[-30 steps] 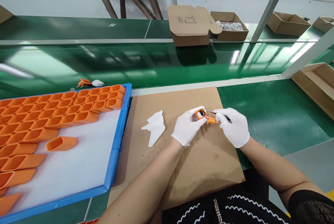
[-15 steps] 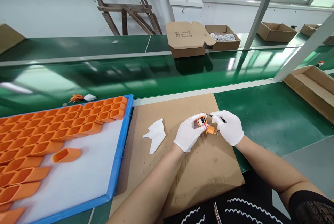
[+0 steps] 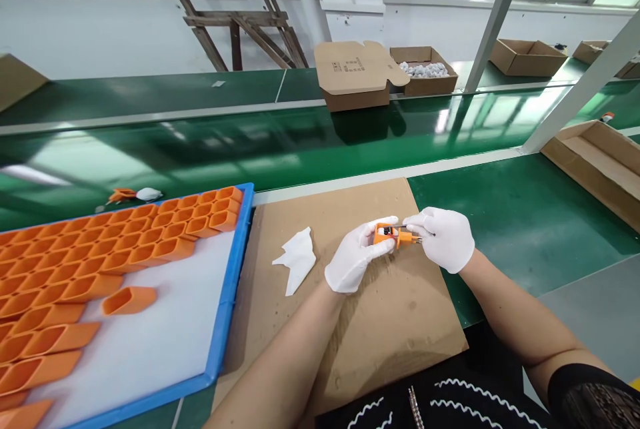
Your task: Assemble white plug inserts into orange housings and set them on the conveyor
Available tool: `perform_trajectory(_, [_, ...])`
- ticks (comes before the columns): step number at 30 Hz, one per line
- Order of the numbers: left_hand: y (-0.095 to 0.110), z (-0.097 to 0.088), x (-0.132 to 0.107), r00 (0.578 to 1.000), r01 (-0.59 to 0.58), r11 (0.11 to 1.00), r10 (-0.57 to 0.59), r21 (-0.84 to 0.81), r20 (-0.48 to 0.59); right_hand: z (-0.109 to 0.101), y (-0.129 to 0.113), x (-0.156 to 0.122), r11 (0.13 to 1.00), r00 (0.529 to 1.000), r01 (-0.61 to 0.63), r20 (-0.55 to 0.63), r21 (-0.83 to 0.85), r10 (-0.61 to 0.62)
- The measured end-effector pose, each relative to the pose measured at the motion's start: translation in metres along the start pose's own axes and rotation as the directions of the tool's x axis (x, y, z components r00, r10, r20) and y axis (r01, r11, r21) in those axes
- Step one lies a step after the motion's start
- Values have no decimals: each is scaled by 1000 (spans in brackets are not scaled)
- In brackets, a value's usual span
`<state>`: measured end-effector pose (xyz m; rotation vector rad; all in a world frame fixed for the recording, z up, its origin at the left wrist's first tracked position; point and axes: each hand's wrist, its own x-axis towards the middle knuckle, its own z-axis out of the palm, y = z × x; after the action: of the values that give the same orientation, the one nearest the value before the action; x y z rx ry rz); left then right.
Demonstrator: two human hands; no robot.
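As left grip [image 3: 354, 257] holds orange housing [image 3: 379, 237], plug [image 3: 407, 239] juts toward right grip [image 3: 444, 240].

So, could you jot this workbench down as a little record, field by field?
Left hand: white-gloved, holding a small orange casing
Right hand: white-gloved, holding a slim dark tool near an orange pronged piece
Cardboard sheet: white scrap lying on it
Blue tray: left of the cardboard sheet, orange sleeves inside
Farther back: open box of small white pieces
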<state>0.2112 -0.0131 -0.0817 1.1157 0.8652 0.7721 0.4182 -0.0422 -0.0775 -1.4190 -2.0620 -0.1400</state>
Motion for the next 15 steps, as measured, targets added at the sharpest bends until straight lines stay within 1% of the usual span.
perform_trajectory(3, [1, -1, -1, 1000, 5, 1000, -5, 19, 13, 2, 1, -1, 996, 999, 31, -7, -80, -32])
perform_trajectory(7, [4, 0, -2, 1000, 9, 999, -10, 47, 20, 1, 0, -1, 993, 998, 35, 60, -115, -28])
perform_trajectory(10, [4, 2, -2, 999, 28, 999, -29, 41, 32, -3, -2, 1, 993, 994, 32, 105, -112, -21])
perform_trajectory(13, [3, 2, -2, 995, 65, 997, -68, 37, 73, -5, -4, 2, 995, 993, 47, 110, -89, -37])
perform_trajectory(15, [4, 1, -2, 992, 82, 996, -85, 34, 93, -4, -6, 3, 999, 995, 12, 100, -37, -8])
